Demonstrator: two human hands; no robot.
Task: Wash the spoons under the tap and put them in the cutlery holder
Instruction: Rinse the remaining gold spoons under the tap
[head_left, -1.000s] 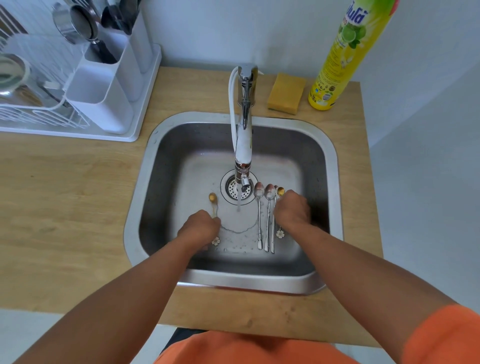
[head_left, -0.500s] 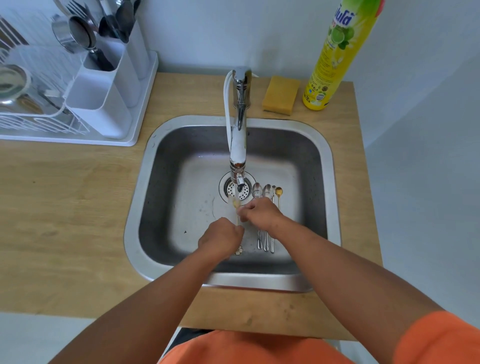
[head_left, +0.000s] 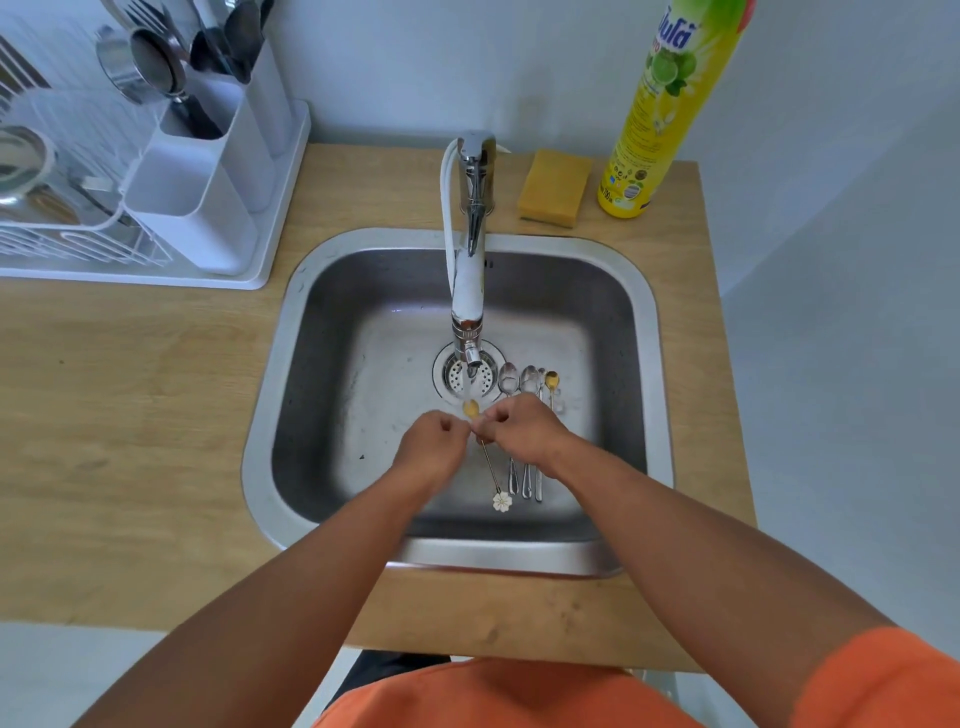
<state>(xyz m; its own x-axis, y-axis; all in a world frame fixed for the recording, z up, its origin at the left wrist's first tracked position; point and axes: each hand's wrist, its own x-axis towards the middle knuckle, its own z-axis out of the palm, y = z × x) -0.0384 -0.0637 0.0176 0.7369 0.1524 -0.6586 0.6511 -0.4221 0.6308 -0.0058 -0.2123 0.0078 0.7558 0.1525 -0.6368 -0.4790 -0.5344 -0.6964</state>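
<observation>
Presently catalogued, item one: gold spoon (head_left: 484, 451), thin-stemmed, with a white flower ornament at its handle end, held over the sink (head_left: 332, 312) with its bowl directly under the stream from the tap (head_left: 469, 291) and its handle slanting down toward the person. Left hand (head_left: 434, 447) and right hand (head_left: 524, 434) meet at the upper stem just below the bowl, both curled, fingers pinching the stem from either side; which hand bears the weight cannot be told. Item two: remaining spoons (head_left: 525, 431), a row lying side by side on the sink floor just right of the drain (head_left: 469, 375), bowls pointing toward the back wall, partly covered by the right hand; one of them is gold, the rest silver, none yet washed by appearance. Item three: cutlery holder (head_left: 208, 171), white, on the drying rack at the far left of the counter (head_left: 104, 415), well apart from the sink, already holding utensils. Hazards, as judged: the wet, slender stem may slip from so small a pinch and drop onto the drain grille or the row below; water striking the bowl may spray onto the counter; the carry to the holder will likely drip; the flower end looks fragile against steel.
</observation>
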